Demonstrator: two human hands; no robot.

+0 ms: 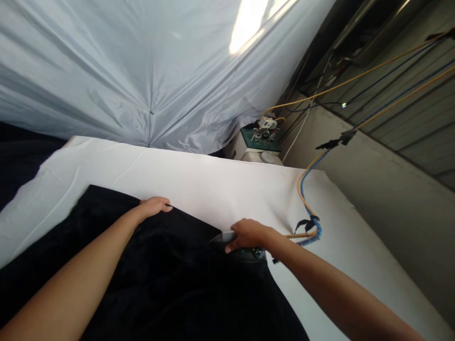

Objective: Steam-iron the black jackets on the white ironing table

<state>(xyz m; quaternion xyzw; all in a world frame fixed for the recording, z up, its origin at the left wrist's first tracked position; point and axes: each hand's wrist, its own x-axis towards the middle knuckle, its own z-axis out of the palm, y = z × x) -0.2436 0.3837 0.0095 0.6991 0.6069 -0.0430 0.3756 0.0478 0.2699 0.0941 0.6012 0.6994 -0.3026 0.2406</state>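
Note:
A large black cloth (170, 284) lies over the white-covered table (202, 182). At its far edge my left hand (154, 207) is closed, the edge pinched between thumb and fingers. To the right, my right hand (247, 235) is wrapped round what looks like a steam iron (249, 255), with a pointed grey tip toward the left on the cloth. Most of the iron's body is hidden by my hand and blends into the black. Yellow and blue hoses (314, 229) run to it from behind my right wrist.
Silvery-grey sheeting (106, 71) hangs behind the table. A machine with a green top (263, 137) stands past the far edge. The hoses rise toward the upper right, tied with a black strip (336, 142). A low wall (384, 170) runs along the right.

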